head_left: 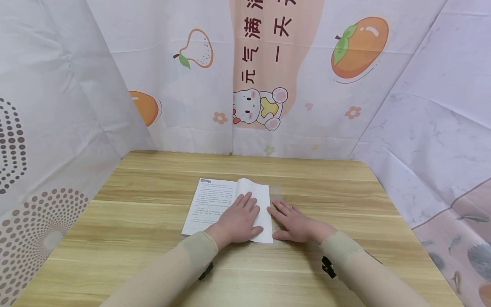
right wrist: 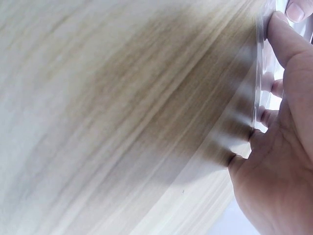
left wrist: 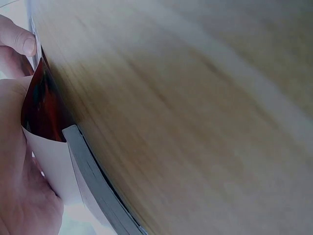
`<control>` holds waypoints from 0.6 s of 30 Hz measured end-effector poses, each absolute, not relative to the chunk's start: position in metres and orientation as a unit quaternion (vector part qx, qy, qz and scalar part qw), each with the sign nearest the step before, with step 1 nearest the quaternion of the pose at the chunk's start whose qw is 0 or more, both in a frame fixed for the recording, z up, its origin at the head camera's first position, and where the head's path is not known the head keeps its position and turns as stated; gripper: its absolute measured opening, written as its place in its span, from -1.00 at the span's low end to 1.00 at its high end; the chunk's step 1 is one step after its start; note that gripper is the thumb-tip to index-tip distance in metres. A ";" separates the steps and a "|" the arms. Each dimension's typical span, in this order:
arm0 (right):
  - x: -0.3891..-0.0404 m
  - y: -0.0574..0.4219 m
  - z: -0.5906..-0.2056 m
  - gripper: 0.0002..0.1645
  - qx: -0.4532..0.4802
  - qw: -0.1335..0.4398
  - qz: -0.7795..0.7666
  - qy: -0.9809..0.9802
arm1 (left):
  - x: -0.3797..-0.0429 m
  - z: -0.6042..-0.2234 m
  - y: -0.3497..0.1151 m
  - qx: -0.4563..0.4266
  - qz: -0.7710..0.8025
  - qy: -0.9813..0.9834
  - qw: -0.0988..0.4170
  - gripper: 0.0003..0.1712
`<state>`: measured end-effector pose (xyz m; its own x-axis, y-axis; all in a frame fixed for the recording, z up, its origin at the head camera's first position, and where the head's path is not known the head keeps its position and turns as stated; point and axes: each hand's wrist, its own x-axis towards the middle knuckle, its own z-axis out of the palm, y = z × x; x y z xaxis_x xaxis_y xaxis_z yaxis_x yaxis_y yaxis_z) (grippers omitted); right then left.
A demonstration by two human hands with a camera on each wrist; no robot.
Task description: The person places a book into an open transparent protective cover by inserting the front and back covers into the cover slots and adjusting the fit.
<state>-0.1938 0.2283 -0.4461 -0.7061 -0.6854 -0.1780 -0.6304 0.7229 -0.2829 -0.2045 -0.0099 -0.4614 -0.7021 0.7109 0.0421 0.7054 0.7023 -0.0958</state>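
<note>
A book (head_left: 211, 202) lies on the wooden table, its printed page facing up on the left and a blank white leaf (head_left: 262, 198) spread to the right. My left hand (head_left: 238, 219) rests on that leaf, fingers spread and nearly straight. From the left wrist, the red and dark outer side of the cover (left wrist: 44, 107) shows beneath the hand, bowed beside the book's page edges (left wrist: 100, 181). Just right of the leaf, my right hand (head_left: 294, 222) lies with extended fingers on a clear plastic sheet (head_left: 276, 192). The right wrist view shows the sheet's glossy edge (right wrist: 258, 73) under the fingertips.
The wooden table (head_left: 153, 256) extends around the book on every side. White printed curtains (head_left: 184, 136) hang behind it and along both sides. A black strap (head_left: 328, 267) shows at the right wrist.
</note>
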 end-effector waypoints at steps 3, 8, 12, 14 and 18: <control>-0.194 0.228 -0.447 -0.08 -0.359 0.135 -0.101 0.918 | -0.205 -0.463 -0.010 -0.384 0.038 -0.922 0.033 -0.35; -0.194 0.228 -0.447 -0.08 -0.361 0.135 -0.103 0.917 | -0.205 -0.462 -0.011 -0.382 0.038 -0.923 0.022 -0.33; -0.195 0.229 -0.448 -0.07 -0.360 0.135 -0.101 0.918 | -0.203 -0.461 -0.013 -0.382 0.035 -0.924 0.005 -0.27; -0.195 0.229 -0.450 -0.07 -0.359 0.136 -0.100 0.918 | -0.202 -0.460 -0.014 -0.381 0.036 -0.924 -0.004 -0.22; -0.195 0.230 -0.450 -0.06 -0.356 0.140 -0.105 0.918 | -0.200 -0.461 -0.016 -0.384 0.044 -0.922 -0.018 -0.15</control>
